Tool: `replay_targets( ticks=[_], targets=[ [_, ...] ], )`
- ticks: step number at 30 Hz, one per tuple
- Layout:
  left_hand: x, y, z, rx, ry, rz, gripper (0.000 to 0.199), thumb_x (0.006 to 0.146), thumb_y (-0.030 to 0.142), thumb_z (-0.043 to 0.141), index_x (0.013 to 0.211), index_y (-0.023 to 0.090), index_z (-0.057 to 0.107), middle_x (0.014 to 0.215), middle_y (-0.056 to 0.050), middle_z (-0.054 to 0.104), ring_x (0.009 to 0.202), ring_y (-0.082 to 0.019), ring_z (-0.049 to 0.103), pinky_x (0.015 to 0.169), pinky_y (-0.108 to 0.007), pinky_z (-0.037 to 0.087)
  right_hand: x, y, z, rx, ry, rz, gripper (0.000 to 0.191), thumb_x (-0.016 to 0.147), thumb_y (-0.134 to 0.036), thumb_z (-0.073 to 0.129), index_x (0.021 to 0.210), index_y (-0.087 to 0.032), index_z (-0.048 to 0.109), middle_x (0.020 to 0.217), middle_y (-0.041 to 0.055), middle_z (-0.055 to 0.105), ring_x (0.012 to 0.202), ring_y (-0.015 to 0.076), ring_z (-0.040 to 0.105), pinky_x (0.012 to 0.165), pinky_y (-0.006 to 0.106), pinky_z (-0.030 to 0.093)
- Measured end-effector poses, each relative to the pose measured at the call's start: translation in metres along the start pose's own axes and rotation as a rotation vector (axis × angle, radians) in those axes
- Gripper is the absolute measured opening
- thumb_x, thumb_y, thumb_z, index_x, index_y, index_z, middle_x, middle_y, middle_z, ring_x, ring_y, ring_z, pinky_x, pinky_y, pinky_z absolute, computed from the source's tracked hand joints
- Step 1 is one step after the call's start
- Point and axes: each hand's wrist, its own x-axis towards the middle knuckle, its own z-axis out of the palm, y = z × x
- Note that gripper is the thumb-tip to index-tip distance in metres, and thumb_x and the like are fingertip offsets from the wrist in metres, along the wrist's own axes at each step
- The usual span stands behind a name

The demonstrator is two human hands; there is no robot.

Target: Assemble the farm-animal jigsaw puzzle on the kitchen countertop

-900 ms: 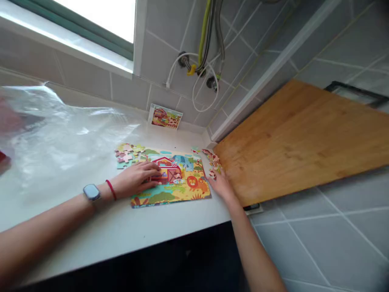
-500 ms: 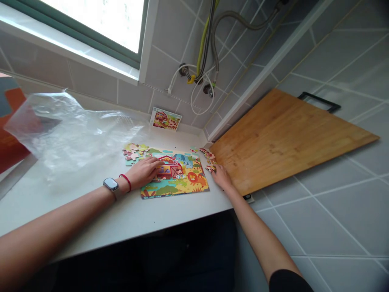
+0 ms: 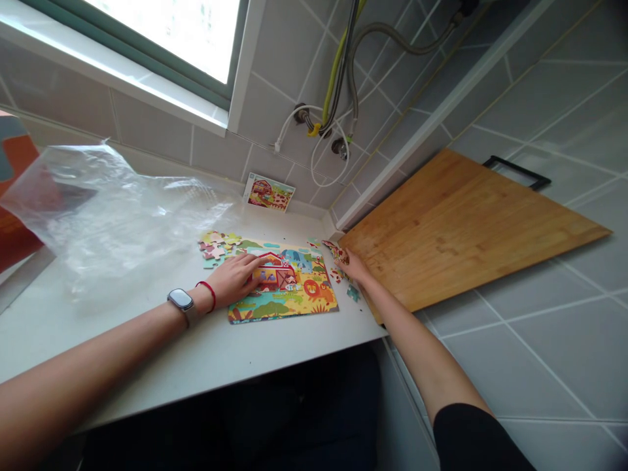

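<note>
My left hand (image 3: 239,278), with a watch and a red cord at the wrist, lies flat on a colourful puzzle board (image 3: 279,306). Its fingers stretch over the red barn section (image 3: 279,276). The board shows a lion, an elephant and trees. To its right, my right hand (image 3: 355,268) is among loose puzzle pieces (image 3: 333,248), fingers bent onto a red-and-cream puzzle piece; its fingertips are partly hidden. Beside that wrist lies a teal puzzle piece (image 3: 353,293). Another heap of pink and yellow-green pieces (image 3: 216,245) sits at the board's upper left.
A picture card (image 3: 269,193) of a barn and cow leans on the tiled wall. Clear plastic wrap (image 3: 132,222) spreads over the left of the white counter (image 3: 196,360). A wooden board (image 3: 456,235) leans at the right. Hoses (image 3: 350,78) hang above the corner.
My right hand has moved slightly up and away from me over the loose pieces, and the teal piece now shows beside it. My left hand stays nearly in place.
</note>
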Motion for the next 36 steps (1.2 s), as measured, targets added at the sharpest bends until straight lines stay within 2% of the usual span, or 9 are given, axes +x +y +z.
replay_targets(
  ticks=[5,9,11,15,18,22,27,33,36],
  targets=[
    [0.000,-0.002,0.001,-0.018,0.018,0.021,0.043,0.104,0.042,0.044,0.136,0.020,0.063,0.121,-0.015,0.070,0.109,-0.032,0.065,0.095,-0.048,0.053,0.021,-0.008,0.008,-0.012,0.007,-0.013,0.073,0.093,-0.046,0.066,0.159,-0.020,0.047,0.160,0.0126,0.053,0.147,0.0326,0.051,0.120,0.043,0.042],
    [0.000,-0.005,0.003,-0.045,0.021,0.040,0.040,0.104,0.042,0.044,0.129,0.022,0.067,0.122,-0.014,0.070,0.111,-0.032,0.064,0.096,-0.048,0.053,0.036,-0.014,0.012,-0.026,-0.026,0.030,0.068,0.091,-0.051,0.067,0.153,-0.027,0.055,0.148,0.0098,0.065,0.136,0.0336,0.060,0.114,0.044,0.047],
    [0.000,-0.007,0.005,-0.042,0.014,0.050,0.039,0.105,0.042,0.044,0.126,0.022,0.068,0.123,-0.014,0.070,0.112,-0.032,0.064,0.097,-0.049,0.053,0.043,-0.014,0.012,-0.040,-0.039,0.064,0.071,0.090,-0.058,0.066,0.152,-0.025,0.057,0.144,0.0118,0.068,0.135,0.0362,0.061,0.113,0.047,0.047],
    [0.000,-0.008,0.007,-0.044,0.023,0.066,0.040,0.106,0.044,0.040,0.118,0.022,0.071,0.124,-0.013,0.070,0.109,-0.029,0.064,0.095,-0.047,0.053,0.057,-0.014,0.012,-0.055,-0.047,0.094,0.080,0.091,-0.065,0.062,0.156,-0.019,0.052,0.152,0.0155,0.061,0.141,0.0377,0.056,0.116,0.048,0.044],
    [0.000,-0.007,0.005,-0.054,0.037,0.073,0.039,0.106,0.044,0.041,0.111,0.023,0.073,0.122,-0.012,0.071,0.106,-0.028,0.064,0.094,-0.046,0.053,0.065,-0.017,0.014,-0.053,-0.048,0.090,0.078,0.090,-0.059,0.068,0.156,-0.020,0.052,0.152,0.0145,0.062,0.138,0.0354,0.059,0.115,0.045,0.045],
    [0.001,-0.004,0.000,-0.071,0.020,0.063,0.037,0.105,0.042,0.043,0.107,0.023,0.075,0.121,-0.012,0.071,0.107,-0.029,0.064,0.095,-0.048,0.054,0.069,-0.022,0.015,-0.041,-0.028,0.055,0.061,0.087,-0.046,0.073,0.144,-0.025,0.064,0.140,0.0108,0.071,0.129,0.0326,0.066,0.109,0.041,0.050],
    [0.001,-0.003,-0.003,-0.098,0.009,0.059,0.035,0.104,0.042,0.045,0.106,0.024,0.075,0.120,-0.011,0.071,0.106,-0.029,0.065,0.096,-0.048,0.053,0.071,-0.020,0.010,-0.037,-0.001,0.028,0.056,0.085,-0.042,0.077,0.137,-0.024,0.069,0.138,0.0112,0.072,0.125,0.0313,0.067,0.106,0.038,0.052],
    [0.001,-0.001,-0.005,-0.128,-0.011,0.043,0.034,0.102,0.032,0.042,0.106,0.023,0.074,0.120,-0.012,0.072,0.106,-0.029,0.065,0.096,-0.050,0.054,0.074,-0.014,0.003,-0.044,0.015,-0.010,0.055,0.091,-0.038,0.069,0.143,-0.020,0.065,0.143,0.0125,0.068,0.130,0.0292,0.063,0.111,0.037,0.048],
    [0.002,0.000,-0.009,-0.248,0.021,-0.038,0.040,0.105,0.038,0.036,0.112,0.022,0.072,0.116,-0.011,0.074,0.105,-0.028,0.067,0.098,-0.049,0.054,0.073,-0.017,0.005,-0.044,-0.009,-0.048,0.061,0.093,-0.038,0.069,0.150,-0.021,0.060,0.146,0.0127,0.065,0.133,0.0292,0.061,0.113,0.037,0.046]
  ],
)
